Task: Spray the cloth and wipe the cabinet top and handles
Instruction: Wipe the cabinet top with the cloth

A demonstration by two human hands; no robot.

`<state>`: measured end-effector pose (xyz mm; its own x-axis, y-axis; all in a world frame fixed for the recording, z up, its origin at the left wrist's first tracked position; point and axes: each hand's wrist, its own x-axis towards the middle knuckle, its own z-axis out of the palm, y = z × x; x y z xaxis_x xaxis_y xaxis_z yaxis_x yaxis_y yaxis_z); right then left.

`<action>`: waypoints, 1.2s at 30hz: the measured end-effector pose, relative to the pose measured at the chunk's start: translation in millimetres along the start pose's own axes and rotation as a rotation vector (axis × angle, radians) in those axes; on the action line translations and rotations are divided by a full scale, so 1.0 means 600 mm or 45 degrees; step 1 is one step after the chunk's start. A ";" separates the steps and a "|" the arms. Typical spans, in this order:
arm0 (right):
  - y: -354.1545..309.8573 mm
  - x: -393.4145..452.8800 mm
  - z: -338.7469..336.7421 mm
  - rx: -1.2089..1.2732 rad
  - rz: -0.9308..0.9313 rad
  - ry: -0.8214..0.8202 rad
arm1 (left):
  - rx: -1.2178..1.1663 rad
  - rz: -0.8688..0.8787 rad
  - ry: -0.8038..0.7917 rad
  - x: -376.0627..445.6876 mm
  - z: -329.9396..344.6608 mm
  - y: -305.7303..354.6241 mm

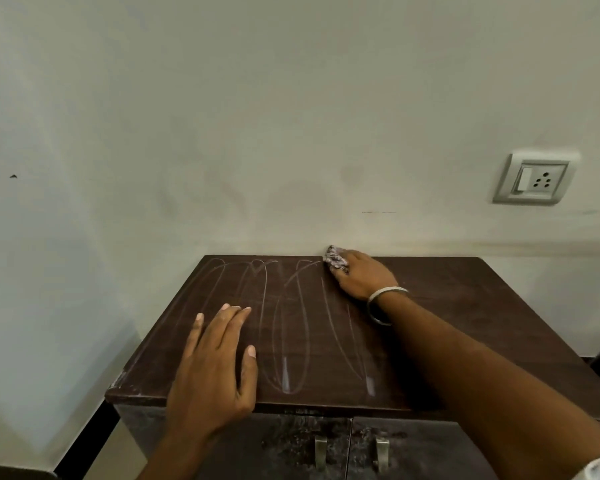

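We see a dark brown wooden cabinet top [465, 306] standing against a pale wall [291, 116]. On its left half there are long looping streaks [284, 323], and they run from the back edge to the front edge. Our right hand [362, 276] presses a crumpled cloth [336, 258] on the top at the back edge, touching the wall; the fingers curl over the cloth and hold it. A metal bangle [383, 304] is on this wrist. Our left hand [215, 368] lies flat near the front left edge, with fingers straight and a little spread. Below the top, two doors carry metal handles [320, 452], close together. A switch socket [534, 178] sits on the wall at right.
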<state>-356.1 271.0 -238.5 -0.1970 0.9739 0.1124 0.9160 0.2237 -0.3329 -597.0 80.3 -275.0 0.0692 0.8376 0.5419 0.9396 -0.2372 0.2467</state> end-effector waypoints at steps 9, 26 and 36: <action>0.093 -0.021 -0.026 -0.071 0.241 0.076 | 0.064 0.000 0.015 0.000 -0.002 0.000; 0.040 -0.088 0.002 -0.058 0.134 0.131 | 0.105 -0.021 0.015 -0.004 -0.006 0.006; 0.081 -0.112 -0.023 -0.138 0.352 0.132 | 0.123 -0.016 0.008 -0.004 -0.002 0.005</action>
<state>-293.8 215.9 -249.0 0.0963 0.9870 0.1283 0.9630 -0.0598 -0.2628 -594.8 76.9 -274.7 0.0551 0.8369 0.5445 0.9684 -0.1776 0.1751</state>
